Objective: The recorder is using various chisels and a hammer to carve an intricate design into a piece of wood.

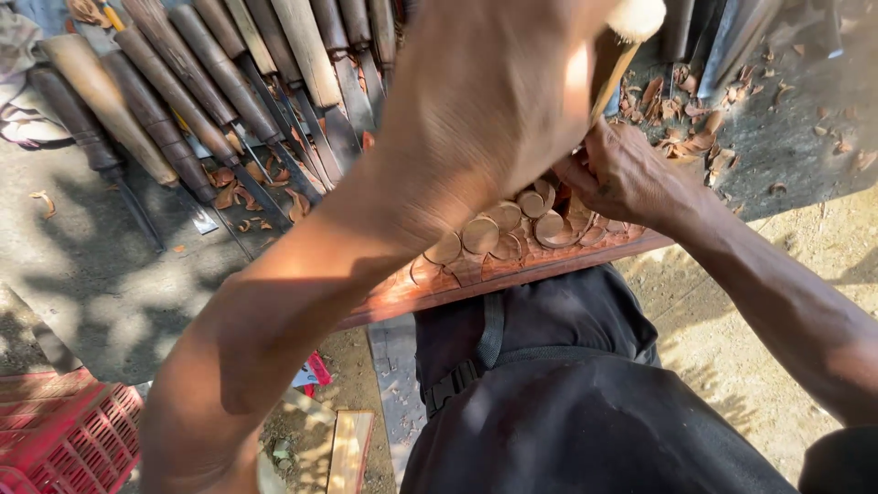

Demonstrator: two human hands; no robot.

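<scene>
A reddish wooden panel (476,270) carved with round scale-like shapes lies across my lap. My right hand (631,174) rests on its carved face, fingers closed around a wooden-handled tool (608,78) that slants up to a pale, frayed top end. My left hand (494,91) is raised close to the camera with its back towards me. It covers much of the panel, and its fingers and whatever is in them are hidden. My left forearm crosses the picture from the lower left.
A row of several wooden-handled chisels (229,82) lies fanned on the grey surface behind the panel. Wood shavings (695,119) are scattered at the upper right. A red plastic crate (64,430) and a wooden slat (352,448) sit on the ground at the lower left.
</scene>
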